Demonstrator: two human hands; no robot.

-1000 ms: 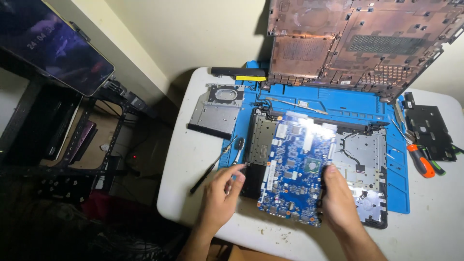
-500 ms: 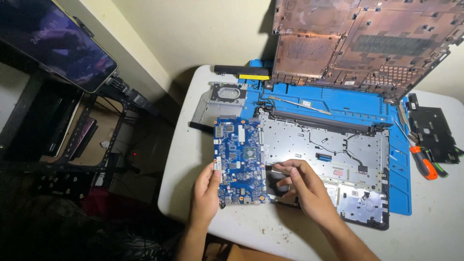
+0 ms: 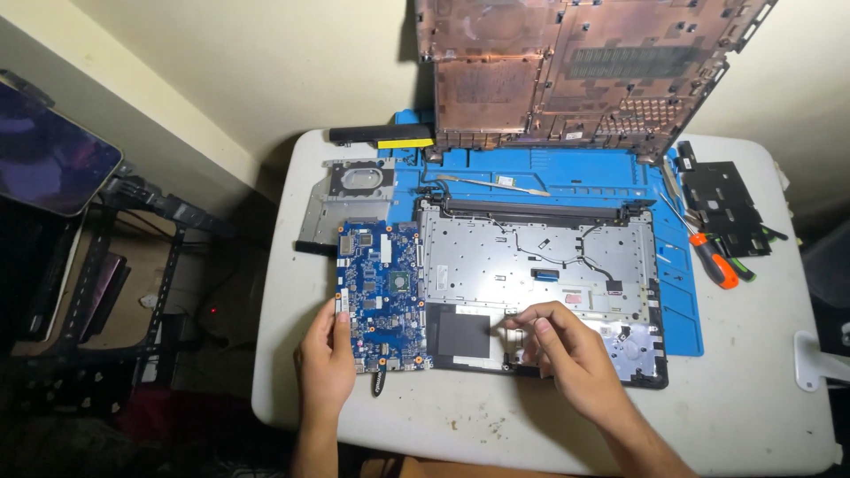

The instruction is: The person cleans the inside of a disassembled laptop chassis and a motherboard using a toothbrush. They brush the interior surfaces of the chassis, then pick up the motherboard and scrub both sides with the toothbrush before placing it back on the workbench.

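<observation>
A blue motherboard (image 3: 382, 292) lies flat on the white table, left of the opened laptop base (image 3: 540, 265). My left hand (image 3: 324, 361) grips the board's lower left edge. My right hand (image 3: 567, 347) rests on the front of the laptop base, fingers bent down near the dark touchpad panel (image 3: 462, 335), holding nothing that I can see. A bare silver metal plate with thin cables fills the inside of the base.
A copper-coloured laptop bottom cover (image 3: 575, 71) leans against the wall. A silver optical drive (image 3: 341, 199) lies behind the board. An orange-handled screwdriver (image 3: 708, 257) and a black bracket (image 3: 726, 204) lie at right. A blue mat (image 3: 531, 168) underlies the base.
The motherboard was lifted out of the laptop base, carried left and laid flat on the table. My right hand let go of it and went onto the front of the base.
</observation>
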